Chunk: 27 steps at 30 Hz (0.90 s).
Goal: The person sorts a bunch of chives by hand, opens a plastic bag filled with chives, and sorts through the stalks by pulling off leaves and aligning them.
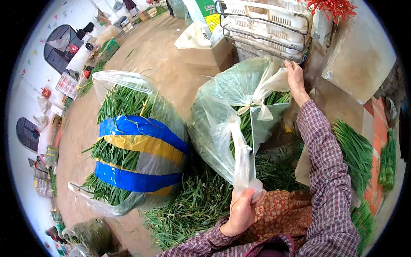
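My left hand (244, 213) fists a twisted end of the clear bag (214, 107); my right hand (295, 79) pinches its far corner; knot (250, 105) between, greens (245, 132) inside; I'd pull both ends evenly, sparing thin plastic; bag sits just beside the banded bundle (141, 147).

A white, plain wall (22, 98) runs along the left side of the room, with a big, dark, arched window with thin bars (52, 52) in it, a smaller dark window with a round top (26, 135) farther down, and little coloured paper-like flags (24, 72) hanging across it. The wide, brown, dusty-looking floor (141, 47) is lit by bright, soft light, and a green plastic basket (112, 49) sits near the wall. At the top right, a stack of white plastic crates with holes (252, 10) stands just beside a brown cardboard box (201, 56).
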### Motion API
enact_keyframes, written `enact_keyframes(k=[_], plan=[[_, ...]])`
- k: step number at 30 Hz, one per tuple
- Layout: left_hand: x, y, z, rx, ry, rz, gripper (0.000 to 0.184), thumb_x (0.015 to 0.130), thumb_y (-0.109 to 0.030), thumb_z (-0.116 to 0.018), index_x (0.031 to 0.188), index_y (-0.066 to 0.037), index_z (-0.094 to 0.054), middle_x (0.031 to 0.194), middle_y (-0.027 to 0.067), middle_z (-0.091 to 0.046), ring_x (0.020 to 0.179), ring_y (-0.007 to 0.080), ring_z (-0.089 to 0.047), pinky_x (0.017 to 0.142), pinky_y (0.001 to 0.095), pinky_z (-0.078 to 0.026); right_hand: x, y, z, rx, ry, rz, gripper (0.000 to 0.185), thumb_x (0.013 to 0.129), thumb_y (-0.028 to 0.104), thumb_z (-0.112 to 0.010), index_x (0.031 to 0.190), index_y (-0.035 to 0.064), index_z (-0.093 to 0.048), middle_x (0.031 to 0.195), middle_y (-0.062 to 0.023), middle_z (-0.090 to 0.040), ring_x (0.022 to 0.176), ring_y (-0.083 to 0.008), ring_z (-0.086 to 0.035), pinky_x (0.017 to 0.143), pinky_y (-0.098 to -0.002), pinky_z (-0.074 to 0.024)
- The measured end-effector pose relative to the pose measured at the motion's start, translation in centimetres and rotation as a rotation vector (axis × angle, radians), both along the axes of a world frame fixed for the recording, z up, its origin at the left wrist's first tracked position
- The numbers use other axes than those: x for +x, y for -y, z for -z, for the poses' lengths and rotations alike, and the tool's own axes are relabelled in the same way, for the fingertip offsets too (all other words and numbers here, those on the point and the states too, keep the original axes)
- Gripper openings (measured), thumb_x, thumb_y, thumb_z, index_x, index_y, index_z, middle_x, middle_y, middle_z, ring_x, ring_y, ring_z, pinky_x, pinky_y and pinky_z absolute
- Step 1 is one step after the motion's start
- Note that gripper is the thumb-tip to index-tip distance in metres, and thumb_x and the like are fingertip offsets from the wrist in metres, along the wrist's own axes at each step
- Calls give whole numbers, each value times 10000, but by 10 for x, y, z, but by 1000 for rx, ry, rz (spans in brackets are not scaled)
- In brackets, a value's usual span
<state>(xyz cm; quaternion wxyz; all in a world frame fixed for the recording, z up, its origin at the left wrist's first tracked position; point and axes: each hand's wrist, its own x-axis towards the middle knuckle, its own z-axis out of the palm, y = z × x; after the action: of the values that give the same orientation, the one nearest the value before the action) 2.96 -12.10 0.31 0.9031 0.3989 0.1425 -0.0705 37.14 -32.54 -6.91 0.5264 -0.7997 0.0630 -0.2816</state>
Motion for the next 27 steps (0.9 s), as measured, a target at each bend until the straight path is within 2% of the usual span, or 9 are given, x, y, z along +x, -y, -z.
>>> enact_keyframes(k=[2, 5, 10, 11, 15, 17, 21, 23, 27], plan=[[-11, -3, 4, 23, -10, 44, 191, 832, -147, -415, 662, -70, -376, 559, -15, -291, 506, 97, -278, 492, 260, -223, -15, 0, -6, 59, -2, -37, 370, 900, 336, -515, 892, -20, -613, 776, -114, -613, 709, -190, -539, 691, -326, -425], [-22, 7, -10, 71, -54, 85, 174, 825, -157, -441, 705, -30, -444, 571, -4, -343, 525, 109, -326, 505, 259, -252, -30, 11, -13, 76, -19, -6, 371, 905, 330, -515, 888, -29, -608, 776, -107, -614, 709, -187, -534, 689, -325, -422], [-55, 14, -12, 75, 29, 413, 287, 850, -265, -549, 879, 19, -525, 695, 35, -476, 560, 104, -397, 516, 248, -307, -57, 14, -37, 98, -6, -8, 374, 901, 328, -525, 857, -40, -575, 733, -99, -567, 674, -180, -479, 677, -326, -412], [-59, 22, -19, 82, 126, 387, 378, 910, -338, -504, 749, 2, -535, 591, -10, -435, 557, 91, -361, 494, 271, -287, -54, 12, -38, 99, -7, -12, 374, 901, 328, -525, 857, -40, -575, 733, -99, -567, 674, -180, -479, 677, -326, -412], [-63, 18, -40, 41, 200, 453, 333, 904, -289, -500, 753, 5, -538, 615, -1, -453, 563, 115, -382, 522, 296, -321, -73, -11, -61, 63, 2, -45, 432, 910, 365, -508, 974, -56, -580, 773, -107, -587, 716, -205, -523, 687, -356, -423], [-53, 1, -49, -97, 220, 392, 192, 850, -206, -516, 808, -19, -526, 668, 39, -489, 576, 152, -424, 571, 301, -344, -45, -15, -39, -40, 145, 71, 445, 918, 376, -484, 1003, -47, -594, 848, -147, -626, 772, -236, -561, 718, -373, -440], [-34, -34, -54, -412, 337, -161, 318, 945, -278, -419, 656, -151, -374, 507, -47, -296, 439, 113, -298, 517, 287, -257, -58, -20, -65, 19, -11, -77, 514, 899, 434, -461, 1052, -48, -553, 912, -219, -612, 856, -368, -578, 783, -428, -438], [-25, -72, -43, -255, 546, -104, 300, 971, -260, -368, 695, -143, -390, 492, -39, -301, 430, 106, -275, 530, 276, -259, -48, -10, -66, -55, -162, -136, 549, 910, 453, -451, 1071, -68, -511, 1070, -201, -595, 949, -299, -573, 834, -365, -427], [-46, -121, -24, -241, 570, -201, 278, 971, -225, -363, 711, -126, -371, 535, -26, -320, 481, 112, -282, 573, 280, -266, -80, -14, -73, -338, -148, -68, 528, 907, 444, -456, 1081, -53, -483, 1077, -204, -579, 961, -314, -573, 834, -391, -433]])
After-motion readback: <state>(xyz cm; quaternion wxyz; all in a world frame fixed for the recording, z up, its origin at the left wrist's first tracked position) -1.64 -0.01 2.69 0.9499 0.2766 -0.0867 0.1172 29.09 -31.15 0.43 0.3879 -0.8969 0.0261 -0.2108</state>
